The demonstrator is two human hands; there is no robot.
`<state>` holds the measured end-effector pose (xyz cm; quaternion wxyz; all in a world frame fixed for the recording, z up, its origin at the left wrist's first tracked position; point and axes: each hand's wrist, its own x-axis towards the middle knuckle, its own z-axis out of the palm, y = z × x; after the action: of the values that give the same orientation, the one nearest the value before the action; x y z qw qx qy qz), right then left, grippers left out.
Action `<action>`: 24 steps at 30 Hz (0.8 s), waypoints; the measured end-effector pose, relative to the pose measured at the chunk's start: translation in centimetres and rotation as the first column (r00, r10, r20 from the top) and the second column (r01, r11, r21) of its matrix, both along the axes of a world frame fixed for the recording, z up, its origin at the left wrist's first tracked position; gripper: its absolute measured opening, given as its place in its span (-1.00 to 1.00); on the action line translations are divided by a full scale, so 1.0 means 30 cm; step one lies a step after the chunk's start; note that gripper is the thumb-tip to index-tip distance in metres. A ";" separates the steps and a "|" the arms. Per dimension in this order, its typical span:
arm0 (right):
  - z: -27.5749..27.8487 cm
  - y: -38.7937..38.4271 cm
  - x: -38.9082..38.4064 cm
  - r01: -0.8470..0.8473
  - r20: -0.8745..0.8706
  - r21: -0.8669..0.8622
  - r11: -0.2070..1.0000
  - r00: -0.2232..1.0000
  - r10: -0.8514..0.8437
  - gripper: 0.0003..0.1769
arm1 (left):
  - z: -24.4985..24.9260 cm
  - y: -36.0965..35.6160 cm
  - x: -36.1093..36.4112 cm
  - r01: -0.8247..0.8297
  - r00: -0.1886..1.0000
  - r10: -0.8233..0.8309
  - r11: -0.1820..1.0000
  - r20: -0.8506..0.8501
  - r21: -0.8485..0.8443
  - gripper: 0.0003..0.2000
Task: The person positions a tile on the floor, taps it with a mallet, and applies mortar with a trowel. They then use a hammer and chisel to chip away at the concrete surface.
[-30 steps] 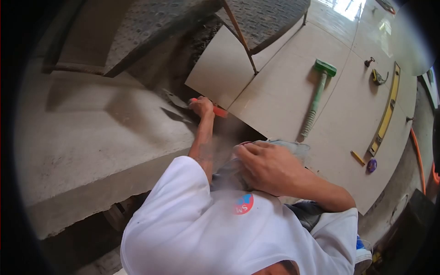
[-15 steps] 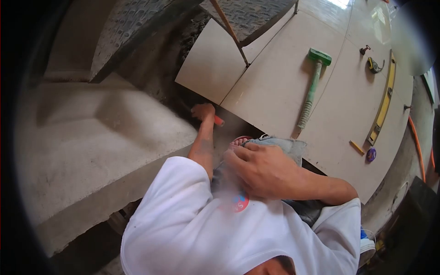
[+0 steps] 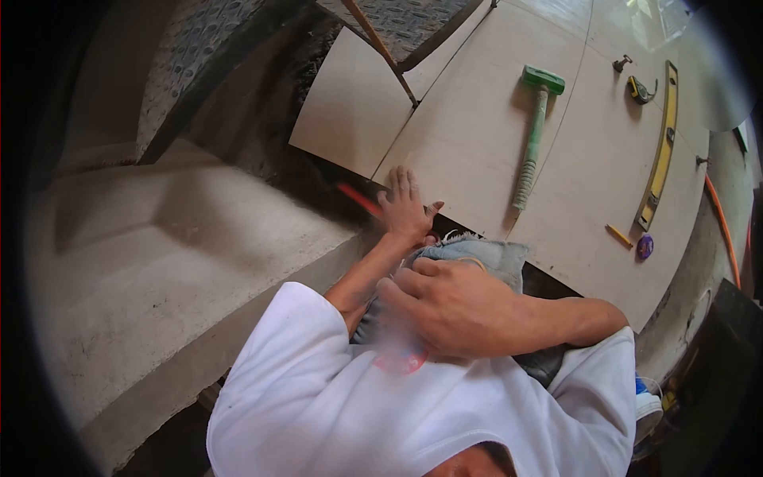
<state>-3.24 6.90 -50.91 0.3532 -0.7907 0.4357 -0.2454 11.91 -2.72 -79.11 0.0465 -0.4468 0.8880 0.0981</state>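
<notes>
My left hand [image 3: 407, 210] lies open, fingers spread, on the near edge of a beige floor tile [image 3: 469, 151]. Just left of it, in the dark gap along the tile edge, is a tool with a red handle [image 3: 360, 199]; its working end is hidden in shadow. Over the knee of my worn jeans [image 3: 501, 256], my right hand [image 3: 457, 306] is closed with curled fingers, and whatever they may hold is hidden. A blur smears the view by its fingertips.
On the tiles lie a green mallet [image 3: 530, 143], a tape measure [image 3: 638, 91], a yellow spirit level [image 3: 661, 151], a yellow pencil [image 3: 618, 236] and a small purple roll [image 3: 644, 246]. A concrete step [image 3: 183, 262] flanks the left; metal tread plates [image 3: 405, 24] overhang the far side.
My left hand has let go of the red-handled tool and moved right onto the tile, opening its fingers. My right hand stays closed over the knee. The view has shifted slightly.
</notes>
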 end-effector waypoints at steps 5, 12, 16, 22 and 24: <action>-0.006 -0.008 -0.004 0.020 0.039 -0.023 1.000 0.999 -0.019 -0.42 | -0.006 -0.039 0.022 -0.115 0.988 0.118 0.993 0.101 -0.030 -0.14; -0.024 -0.003 0.009 0.077 0.050 -0.125 0.989 0.996 -0.071 -0.38 | -0.012 -0.091 0.043 -0.231 0.970 0.235 0.971 0.063 -0.062 -0.16; -0.025 0.002 -0.003 0.047 0.037 -0.158 0.986 0.998 -0.042 -0.46 | 0.001 -0.091 0.037 -0.237 0.967 0.238 0.971 0.089 -0.028 -0.17; -0.024 0.001 0.007 0.078 0.096 -0.149 0.986 0.993 -0.064 -0.61 | -0.002 -0.116 -0.005 -0.145 0.987 0.148 0.988 0.061 -0.052 -0.16; -0.023 0.005 0.029 0.089 0.088 -0.173 0.981 0.993 -0.075 -0.65 | -0.010 -0.143 -0.033 -0.081 0.996 0.083 0.994 0.033 -0.074 -0.16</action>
<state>-2.37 7.04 -51.61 0.2886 -0.7896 0.4299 -0.3292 10.93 -7.00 -79.42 0.0422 -0.4860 0.8709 0.0598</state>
